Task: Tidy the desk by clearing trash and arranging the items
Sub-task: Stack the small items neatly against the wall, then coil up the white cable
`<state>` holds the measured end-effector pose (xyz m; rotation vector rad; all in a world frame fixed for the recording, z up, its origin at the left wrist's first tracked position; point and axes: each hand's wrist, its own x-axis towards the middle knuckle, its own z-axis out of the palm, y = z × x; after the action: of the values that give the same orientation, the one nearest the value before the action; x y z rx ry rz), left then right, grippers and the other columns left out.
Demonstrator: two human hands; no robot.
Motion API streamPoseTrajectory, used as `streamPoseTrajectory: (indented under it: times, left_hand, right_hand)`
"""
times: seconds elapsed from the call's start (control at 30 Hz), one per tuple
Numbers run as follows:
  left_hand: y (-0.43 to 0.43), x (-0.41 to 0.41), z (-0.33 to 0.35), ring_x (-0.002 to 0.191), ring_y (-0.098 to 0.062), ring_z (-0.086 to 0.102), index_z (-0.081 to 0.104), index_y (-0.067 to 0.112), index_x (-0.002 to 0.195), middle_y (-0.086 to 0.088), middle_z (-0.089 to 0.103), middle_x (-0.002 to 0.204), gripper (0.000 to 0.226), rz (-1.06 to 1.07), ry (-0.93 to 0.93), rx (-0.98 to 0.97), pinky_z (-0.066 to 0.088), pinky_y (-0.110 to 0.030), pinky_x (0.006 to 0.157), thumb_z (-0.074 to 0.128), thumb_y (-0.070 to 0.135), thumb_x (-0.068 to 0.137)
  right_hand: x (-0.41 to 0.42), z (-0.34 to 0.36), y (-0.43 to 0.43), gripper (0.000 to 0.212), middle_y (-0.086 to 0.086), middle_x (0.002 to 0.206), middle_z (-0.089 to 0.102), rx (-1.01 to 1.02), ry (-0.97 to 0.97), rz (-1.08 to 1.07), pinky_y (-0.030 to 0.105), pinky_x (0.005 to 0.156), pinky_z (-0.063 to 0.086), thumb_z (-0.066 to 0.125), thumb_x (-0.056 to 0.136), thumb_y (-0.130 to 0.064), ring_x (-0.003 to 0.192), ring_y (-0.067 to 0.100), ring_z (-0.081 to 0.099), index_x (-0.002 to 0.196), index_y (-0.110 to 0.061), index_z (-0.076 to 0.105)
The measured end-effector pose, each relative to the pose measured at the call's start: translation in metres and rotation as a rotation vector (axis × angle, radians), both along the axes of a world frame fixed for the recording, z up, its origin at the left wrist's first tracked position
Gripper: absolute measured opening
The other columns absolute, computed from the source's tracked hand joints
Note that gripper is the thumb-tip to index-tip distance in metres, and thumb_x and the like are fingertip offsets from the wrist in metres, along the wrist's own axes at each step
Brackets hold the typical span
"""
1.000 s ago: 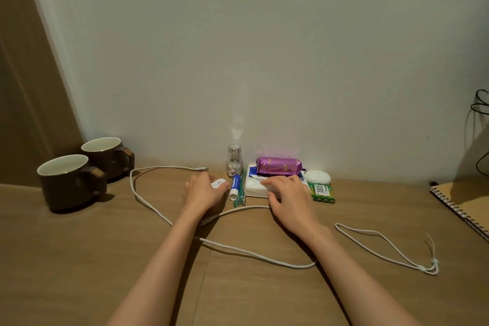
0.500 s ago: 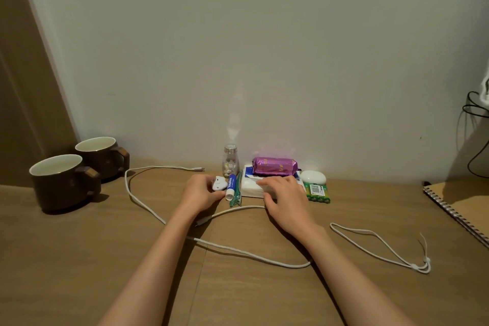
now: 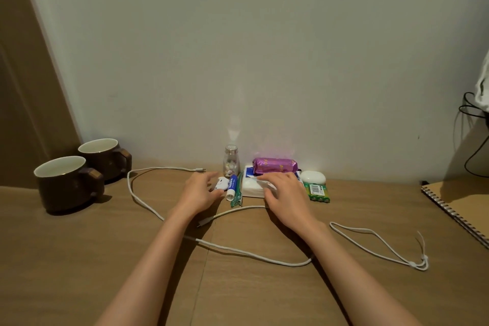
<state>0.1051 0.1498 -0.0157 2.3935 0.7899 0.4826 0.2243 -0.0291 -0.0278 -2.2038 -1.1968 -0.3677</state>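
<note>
My left hand [image 3: 199, 192] pinches a small white device [image 3: 221, 184] between thumb and fingers on the desk, right beside a blue glue stick [image 3: 232, 186]. A green clip [image 3: 236, 200] lies next to the stick. My right hand [image 3: 287, 197] holds a white tissue pack [image 3: 251, 189], fingers flat on its top and thumb at its front edge. On the back of the pack lies a purple snack packet [image 3: 275, 166]. A small glass bottle [image 3: 231, 162] stands at the wall. A white cable [image 3: 238, 251] loops across the desk under both forearms.
Two brown mugs [image 3: 67, 182] stand at the back left. A white earbud case [image 3: 314, 177] and green batteries [image 3: 318, 191] sit right of the pack. A spiral notebook [image 3: 465, 206] lies at the right edge, with black wires [image 3: 469, 140] above it.
My left hand has slid the small white device to the right, up against the glue stick. My right hand has stayed on the tissue pack.
</note>
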Motion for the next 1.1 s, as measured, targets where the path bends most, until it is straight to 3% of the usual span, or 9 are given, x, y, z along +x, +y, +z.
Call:
streamPoseTrajectory:
  times: [0.17, 0.27, 0.33, 0.43, 0.53, 0.67, 0.8, 0.93, 1.1]
  left_hand:
    - [-0.008, -0.026, 0.008, 0.105, -0.017, 0.055, 0.054, 0.020, 0.129, -0.003, 0.060, 0.120, 0.043, -0.021, -0.061, 0.044, 0.049, -0.035, 0.091, 0.062, 0.031, 0.088]
    - [-0.016, -0.042, 0.006, 0.096, -0.011, 0.056, 0.054, 0.020, 0.126, 0.001, 0.061, 0.114, 0.040, -0.089, -0.012, 0.017, 0.051, -0.029, 0.086, 0.059, 0.033, 0.089]
    - [-0.022, -0.052, 0.003, 0.097, -0.011, 0.056, 0.054, 0.020, 0.125, 0.000, 0.060, 0.115, 0.039, -0.132, 0.024, -0.015, 0.050, -0.026, 0.085, 0.059, 0.034, 0.089]
    - [-0.031, -0.062, -0.003, 0.100, -0.011, 0.058, 0.058, 0.021, 0.123, 0.000, 0.063, 0.115, 0.038, -0.156, 0.058, -0.036, 0.049, -0.027, 0.088, 0.062, 0.033, 0.088]
    - [-0.040, -0.068, -0.005, 0.099, -0.013, 0.059, 0.062, 0.026, 0.118, 0.003, 0.065, 0.108, 0.032, -0.117, 0.090, 0.008, 0.050, -0.036, 0.091, 0.064, 0.034, 0.086]
    - [-0.055, -0.075, -0.005, 0.096, -0.012, 0.060, 0.068, 0.031, 0.107, 0.005, 0.066, 0.100, 0.021, -0.134, 0.101, 0.013, 0.050, -0.035, 0.090, 0.063, 0.031, 0.087]
    - [-0.069, -0.082, 0.000, 0.091, -0.007, 0.059, 0.072, 0.027, 0.102, 0.008, 0.069, 0.099, 0.017, -0.213, 0.087, -0.027, 0.048, -0.026, 0.081, 0.061, 0.031, 0.089]
    - [-0.088, -0.085, 0.012, 0.078, -0.007, 0.063, 0.073, 0.022, 0.097, 0.006, 0.071, 0.085, 0.015, -0.259, -0.093, -0.140, 0.053, -0.020, 0.067, 0.059, 0.025, 0.091]
    - [-0.107, -0.086, 0.045, 0.066, -0.014, 0.065, 0.069, 0.006, 0.104, -0.009, 0.073, 0.089, 0.020, -0.232, -0.420, -0.473, 0.055, -0.018, 0.061, 0.057, 0.015, 0.091]
  right_hand:
    - [-0.012, 0.026, -0.004, 0.014, -0.012, 0.096, 0.065, 0.024, -0.012, -0.019, 0.026, 0.073, 0.040, 0.054, 0.093, -0.032, 0.090, 0.007, 0.050, 0.098, -0.028, 0.067]
    - [-0.018, 0.031, -0.013, 0.017, -0.011, 0.096, 0.064, -0.092, 0.079, 0.000, 0.025, 0.069, 0.042, 0.058, 0.090, -0.038, 0.087, 0.007, 0.054, 0.098, -0.026, 0.067]
    - [-0.021, 0.026, -0.020, 0.024, -0.007, 0.103, 0.063, -0.193, 0.142, 0.011, 0.029, 0.077, 0.049, 0.063, 0.086, -0.041, 0.094, 0.010, 0.055, 0.105, -0.026, 0.065]
    - [-0.025, 0.013, -0.027, 0.034, -0.001, 0.115, 0.056, -0.346, 0.135, -0.059, 0.035, 0.092, 0.045, 0.060, 0.088, -0.043, 0.110, 0.018, 0.048, 0.115, -0.023, 0.058]
    - [-0.032, 0.005, -0.033, 0.023, 0.001, 0.116, 0.053, -0.321, 0.141, -0.112, 0.036, 0.095, 0.040, 0.055, 0.092, -0.038, 0.115, 0.021, 0.043, 0.107, -0.021, 0.056]
    - [-0.045, 0.008, -0.043, 0.010, -0.002, 0.101, 0.053, -0.324, 0.213, -0.025, 0.033, 0.088, 0.042, 0.057, 0.093, -0.030, 0.104, 0.018, 0.047, 0.084, -0.026, 0.055]
    - [-0.061, 0.017, -0.057, 0.009, -0.008, 0.086, 0.055, -0.152, 0.352, 0.073, 0.016, 0.068, 0.040, 0.055, 0.094, -0.021, 0.079, 0.003, 0.051, 0.087, -0.019, 0.060]
    - [-0.070, 0.032, -0.073, 0.011, -0.006, 0.085, 0.052, 0.054, 0.557, 0.158, 0.018, 0.064, 0.038, 0.046, 0.099, -0.024, 0.075, 0.008, 0.048, 0.097, -0.017, 0.053]
    - [-0.059, 0.050, -0.098, 0.016, 0.002, 0.093, 0.059, 0.144, 0.533, 0.186, 0.015, 0.065, 0.040, 0.059, 0.093, -0.032, 0.077, 0.008, 0.051, 0.093, -0.018, 0.066]
